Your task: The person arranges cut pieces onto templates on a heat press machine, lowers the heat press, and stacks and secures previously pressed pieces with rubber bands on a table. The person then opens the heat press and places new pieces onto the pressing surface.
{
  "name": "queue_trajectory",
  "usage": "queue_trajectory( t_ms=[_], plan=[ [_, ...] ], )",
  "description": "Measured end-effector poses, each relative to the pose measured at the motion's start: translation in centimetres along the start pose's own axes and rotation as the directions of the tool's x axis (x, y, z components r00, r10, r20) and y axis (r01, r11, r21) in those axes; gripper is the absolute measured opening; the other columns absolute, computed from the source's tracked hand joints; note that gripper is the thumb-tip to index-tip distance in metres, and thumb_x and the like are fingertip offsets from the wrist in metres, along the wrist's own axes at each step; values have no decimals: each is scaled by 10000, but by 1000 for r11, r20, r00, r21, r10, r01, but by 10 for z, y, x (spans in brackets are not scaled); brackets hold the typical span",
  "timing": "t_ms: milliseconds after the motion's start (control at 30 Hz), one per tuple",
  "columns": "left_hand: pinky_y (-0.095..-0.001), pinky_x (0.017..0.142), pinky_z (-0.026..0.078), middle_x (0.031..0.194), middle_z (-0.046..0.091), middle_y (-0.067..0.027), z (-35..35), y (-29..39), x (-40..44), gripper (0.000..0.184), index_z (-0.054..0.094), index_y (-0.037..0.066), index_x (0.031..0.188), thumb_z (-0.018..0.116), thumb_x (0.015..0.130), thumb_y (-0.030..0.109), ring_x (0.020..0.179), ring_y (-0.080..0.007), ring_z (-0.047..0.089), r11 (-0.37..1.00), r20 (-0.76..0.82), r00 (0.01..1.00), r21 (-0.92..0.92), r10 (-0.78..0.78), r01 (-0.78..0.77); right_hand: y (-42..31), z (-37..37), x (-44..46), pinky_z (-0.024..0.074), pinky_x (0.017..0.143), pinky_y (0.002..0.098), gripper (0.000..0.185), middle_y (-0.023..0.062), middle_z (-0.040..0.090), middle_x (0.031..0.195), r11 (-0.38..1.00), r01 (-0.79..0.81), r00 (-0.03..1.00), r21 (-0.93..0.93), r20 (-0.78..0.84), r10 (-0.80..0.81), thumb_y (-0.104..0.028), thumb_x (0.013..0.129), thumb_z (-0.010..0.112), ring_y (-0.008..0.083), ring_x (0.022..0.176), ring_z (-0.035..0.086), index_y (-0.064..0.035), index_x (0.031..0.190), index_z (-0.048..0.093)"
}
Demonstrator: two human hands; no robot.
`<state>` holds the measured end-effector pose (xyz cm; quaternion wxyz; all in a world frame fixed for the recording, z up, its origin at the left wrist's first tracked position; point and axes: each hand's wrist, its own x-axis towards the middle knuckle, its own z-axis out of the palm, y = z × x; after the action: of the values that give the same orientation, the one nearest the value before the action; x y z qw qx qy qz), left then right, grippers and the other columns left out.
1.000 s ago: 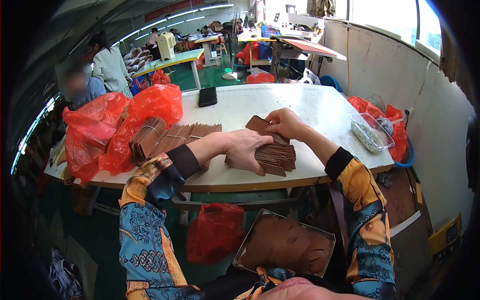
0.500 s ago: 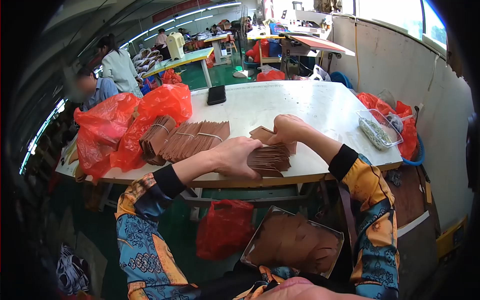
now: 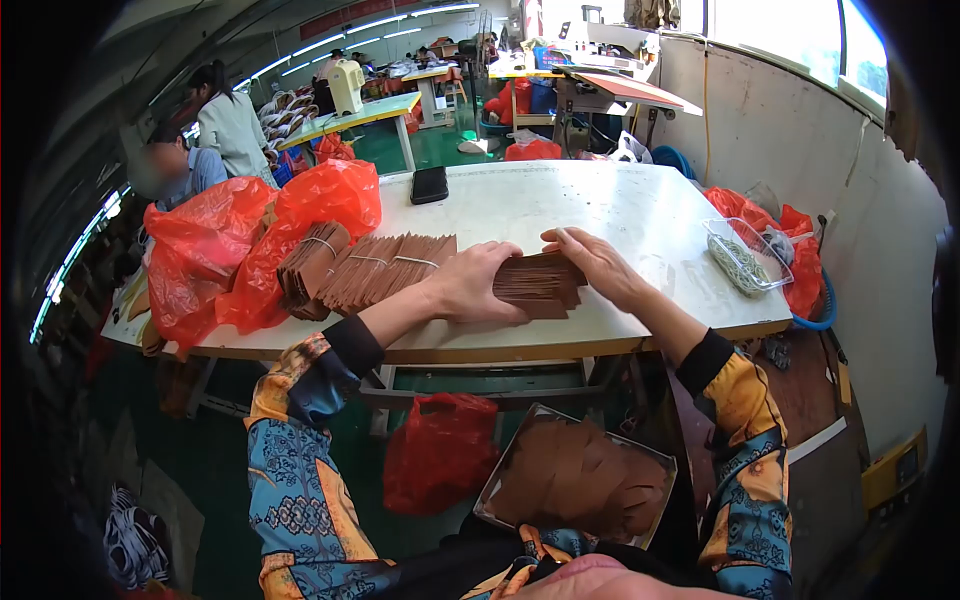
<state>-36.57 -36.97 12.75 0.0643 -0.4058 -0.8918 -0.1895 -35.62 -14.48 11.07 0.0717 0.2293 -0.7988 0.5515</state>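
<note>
A stack of thin brown pieces (image 3: 537, 284), like leather or card, stands on edge near the white table's front. My left hand (image 3: 474, 284) is wrapped round the stack's left end, thumb at the front and fingers behind. At the right end, my right hand (image 3: 598, 267) touches the stack's far corner with its fingers stretched out. Further left lie several bundles of similar brown pieces (image 3: 375, 268), tied with pale bands. The leftmost bundle (image 3: 313, 268) leans against a red plastic bag (image 3: 330, 195).
A black phone (image 3: 429, 185) lies towards the table's back. A clear plastic tray (image 3: 748, 258) of pale green strands sits at the right edge. Below the table are a box of brown pieces (image 3: 585, 475) and a red bag (image 3: 440, 455). Two people are at the left.
My right hand has let go of the brown piece it held and spread its fingers at the stack's right end. The stack's pieces now look more even. My left hand stays on the stack.
</note>
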Motion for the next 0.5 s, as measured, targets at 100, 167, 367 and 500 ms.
queue_trajectory(
  t_ms=[100,167,367,500],
  plan=[
    [-365,930,451,1163,554,-195,16,19,10,781,497,4,1207,805,625,424,1072,-313,558,995,-159,987,-100,-21,5,5,17,-12,478,824,319,460,173,657,944,987,76,968,-144,-226,-108,-365,890,575,217,892,627,25,1136,582],
    [-363,941,444,1174,545,-194,28,26,14,804,481,4,1225,806,627,431,1080,-316,551,988,-305,952,-144,5,-51,4,16,-10,490,794,319,423,170,665,920,986,-41,931,-162,-364,-21,-314,863,625,220,859,640,21,1118,589],
    [-382,977,421,1229,494,-189,33,22,-6,868,403,34,1315,818,639,386,1126,-315,514,985,-318,942,-95,109,-146,6,15,-17,504,750,322,278,144,678,868,992,-113,916,-63,-393,80,-282,811,675,217,800,653,-23,911,680],
    [-371,989,416,1260,458,-199,34,18,8,957,344,51,1359,845,602,356,1154,-314,494,975,-331,919,2,212,-223,18,13,-7,506,748,317,277,138,687,845,992,-57,884,-117,-468,-4,-266,799,664,222,789,656,-16,918,680]
  ],
)
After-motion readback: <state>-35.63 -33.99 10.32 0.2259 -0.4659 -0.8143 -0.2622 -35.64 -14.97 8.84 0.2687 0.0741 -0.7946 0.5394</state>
